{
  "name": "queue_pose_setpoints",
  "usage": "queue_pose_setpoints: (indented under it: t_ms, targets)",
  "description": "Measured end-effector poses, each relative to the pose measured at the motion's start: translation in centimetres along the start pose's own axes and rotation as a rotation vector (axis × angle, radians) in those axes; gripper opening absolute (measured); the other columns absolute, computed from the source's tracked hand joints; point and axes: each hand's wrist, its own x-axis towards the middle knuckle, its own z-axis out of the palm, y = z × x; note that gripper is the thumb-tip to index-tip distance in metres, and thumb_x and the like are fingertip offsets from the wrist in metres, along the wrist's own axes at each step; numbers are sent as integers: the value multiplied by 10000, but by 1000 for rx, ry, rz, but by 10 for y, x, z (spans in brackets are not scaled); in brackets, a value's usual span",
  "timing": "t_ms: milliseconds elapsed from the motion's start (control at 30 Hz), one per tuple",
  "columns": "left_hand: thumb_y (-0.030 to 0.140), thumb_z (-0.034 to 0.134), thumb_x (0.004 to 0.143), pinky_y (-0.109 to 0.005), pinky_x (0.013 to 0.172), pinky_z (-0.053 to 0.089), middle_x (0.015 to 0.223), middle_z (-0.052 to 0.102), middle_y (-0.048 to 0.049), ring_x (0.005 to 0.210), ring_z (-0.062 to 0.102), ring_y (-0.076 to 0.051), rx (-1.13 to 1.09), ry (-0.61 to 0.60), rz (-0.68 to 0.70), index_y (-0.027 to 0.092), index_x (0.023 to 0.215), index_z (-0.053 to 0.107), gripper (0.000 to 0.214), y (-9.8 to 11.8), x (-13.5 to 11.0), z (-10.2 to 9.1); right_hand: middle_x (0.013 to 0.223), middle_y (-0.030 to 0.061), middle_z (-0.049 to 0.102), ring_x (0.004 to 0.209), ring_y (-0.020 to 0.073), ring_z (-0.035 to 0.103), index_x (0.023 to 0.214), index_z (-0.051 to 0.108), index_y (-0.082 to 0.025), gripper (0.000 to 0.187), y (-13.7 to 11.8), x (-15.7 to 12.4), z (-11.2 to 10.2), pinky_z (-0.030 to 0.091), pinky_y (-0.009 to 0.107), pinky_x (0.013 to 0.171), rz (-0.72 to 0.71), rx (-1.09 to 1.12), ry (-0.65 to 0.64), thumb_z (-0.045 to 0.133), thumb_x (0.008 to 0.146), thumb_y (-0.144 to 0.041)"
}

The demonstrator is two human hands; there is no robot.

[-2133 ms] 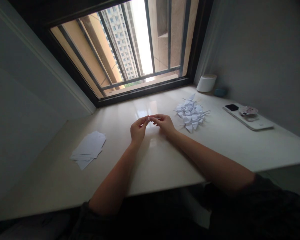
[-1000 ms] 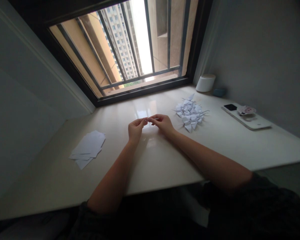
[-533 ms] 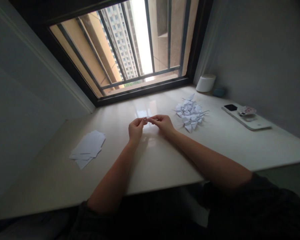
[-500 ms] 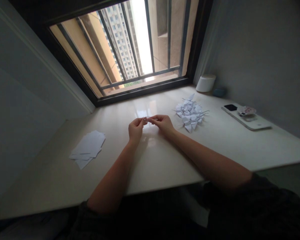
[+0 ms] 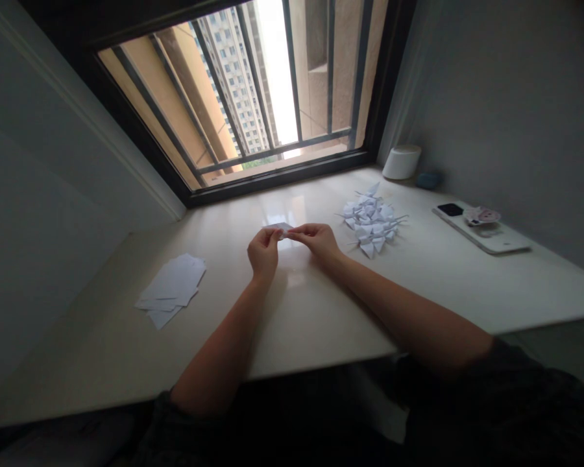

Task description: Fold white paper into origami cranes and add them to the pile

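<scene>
My left hand (image 5: pixel 263 250) and my right hand (image 5: pixel 316 239) meet over the middle of the pale desk (image 5: pixel 296 311). Between their pinched fingertips sits a small folded white paper piece (image 5: pixel 281 228), held just above the desktop. Both hands have their fingers closed on it. To the right of my right hand lies a heap of several folded white paper cranes (image 5: pixel 372 219). At the left of the desk lies a loose stack of flat white paper sheets (image 5: pixel 172 288).
A white phone (image 5: pixel 484 233) with a round sticker grip lies at the right, near the wall. A white cylindrical container (image 5: pixel 401 161) and a small blue object (image 5: pixel 429 179) stand in the back right corner. A barred window (image 5: pixel 272 97) runs along the desk's far edge.
The paper piece between my fingertips now shows a wider flat flap at the top. My left hand has shifted slightly left and down. My right hand has barely moved.
</scene>
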Motion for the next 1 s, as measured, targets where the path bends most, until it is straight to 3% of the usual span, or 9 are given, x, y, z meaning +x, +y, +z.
queue_pose_setpoints:
  t_ms: [267, 467, 633, 1000]
  targets:
    - [386, 735, 703, -300, 753, 496, 921, 722, -56, 839, 658, -173, -217, -92, -72, 199, 893, 710, 268, 3, 3, 2, 745, 50, 740, 758, 199, 671, 712, 750, -198, 325, 0, 3, -3, 501, 326, 748, 13, 85, 37, 839, 516, -442]
    - [369, 731, 696, -306, 734, 498, 798, 710, -40, 783, 651, -171, -206, -41, -96, 178, 761, 682, 208, 3, 4, 1, 770, 56, 743, 741, 196, 662, 743, 758, -197, 334, 0, 1, -2, 498, 328, 730, -13, 27, 23, 829, 546, -456]
    - [364, 704, 724, -291, 749, 490, 799, 695, -25, 785, 641, -158, -177, 0, -31, 188, 776, 657, 189, 0, 4, 1, 793, 59, 744, 749, 199, 661, 759, 757, -196, 356, -1, 1, -2, 504, 335, 732, -20, -25, 30, 827, 545, -471]
    - [354, 683, 752, -298, 769, 490, 812, 683, -26, 799, 630, -164, -125, 40, 13, 202, 795, 653, 161, -3, 3, 0, 756, 57, 743, 748, 207, 680, 707, 741, -190, 375, 0, 1, -1, 523, 348, 762, 53, 95, 47, 860, 463, -449]
